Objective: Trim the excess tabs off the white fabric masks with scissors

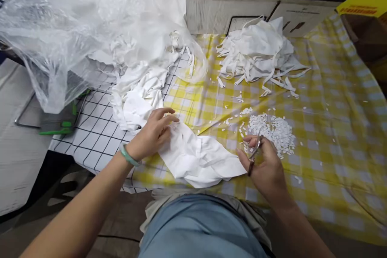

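Note:
A white cloth piece (202, 157) lies in loose folds in front of me at the table's near edge. My left hand (159, 129) is over its upper left corner, fingers apart and slightly bent; its thumb is partly hidden. In my right hand (266, 165) is a small pair of scissors (254, 154), with fingers through the handles, close to the cloth's right tip. Just beyond that hand is a heap of tiny white clippings (273, 131). Beside my left hand is a crumpled pile of white cloth pieces (139, 98).
A stack of white pieces with straps (260, 52) lies at the back right, before a Blue Girl beer carton (229, 12). A clear plastic bag (60, 28) covers the back left. A yellow checked cover (338, 137) and a white grid cloth (93, 129) lie on the table.

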A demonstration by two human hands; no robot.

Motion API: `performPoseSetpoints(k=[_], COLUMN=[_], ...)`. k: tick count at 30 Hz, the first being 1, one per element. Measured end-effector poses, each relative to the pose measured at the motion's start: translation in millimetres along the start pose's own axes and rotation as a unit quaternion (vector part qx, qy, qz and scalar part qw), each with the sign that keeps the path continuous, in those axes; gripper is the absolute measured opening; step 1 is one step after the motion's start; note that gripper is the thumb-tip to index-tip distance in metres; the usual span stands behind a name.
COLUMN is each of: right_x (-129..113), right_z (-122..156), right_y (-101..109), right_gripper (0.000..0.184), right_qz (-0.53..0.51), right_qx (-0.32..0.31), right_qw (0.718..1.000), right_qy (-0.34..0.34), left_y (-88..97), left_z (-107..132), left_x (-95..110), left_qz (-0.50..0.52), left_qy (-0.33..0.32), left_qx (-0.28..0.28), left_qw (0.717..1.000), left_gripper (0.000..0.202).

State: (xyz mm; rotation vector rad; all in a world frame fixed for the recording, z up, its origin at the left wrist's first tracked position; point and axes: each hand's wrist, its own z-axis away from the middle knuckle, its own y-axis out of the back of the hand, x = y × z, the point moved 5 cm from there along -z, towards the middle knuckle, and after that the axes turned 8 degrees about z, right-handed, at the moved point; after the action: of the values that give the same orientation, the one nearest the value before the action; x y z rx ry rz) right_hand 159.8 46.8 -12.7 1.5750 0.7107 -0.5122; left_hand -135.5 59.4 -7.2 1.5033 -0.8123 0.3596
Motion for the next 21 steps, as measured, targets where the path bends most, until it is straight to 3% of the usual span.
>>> performPoseSetpoints(k=[3,8,12,14,17,21], right_x=[-25,-48,-34,-31,-40,-63], right_z=[-5,-1,-2,-5,-9,-10], right_y=[-13,-55,-52,-46,-39,-39], right_gripper=[0.021,0.024,0.021,0.024,0.026,0.029], right_qz=[0.026,0.036,0.069,0.05,0.021,-0.015], right_qx=[0.002,-0.177,-0.175,-0.168,-0.146,-0.108], right_qw=[0.997,0.973,0.974,0.977,0.978,0.981], right_qy=[0.07,0.146,0.123,0.12,0.145,0.163], left_y=[0.0,28.4,65.9,73.8,58.9,8.4], left_z=[-3,17,54,65,66,52], left_x=[-12,-30,-57,-55,-25,21], left_qz=[-0.021,-0.006,-0.009,-0.033,-0.038,-0.006], left_qy=[0.004,0.033,0.04,0.035,0.016,-0.018], left_qx=[-0.071,-0.084,-0.058,-0.03,-0.014,-0.057], left_qw=[0.997,0.996,0.997,0.998,0.999,0.998], left_gripper=[0.022,0.02,0.018,0.018,0.019,0.013])
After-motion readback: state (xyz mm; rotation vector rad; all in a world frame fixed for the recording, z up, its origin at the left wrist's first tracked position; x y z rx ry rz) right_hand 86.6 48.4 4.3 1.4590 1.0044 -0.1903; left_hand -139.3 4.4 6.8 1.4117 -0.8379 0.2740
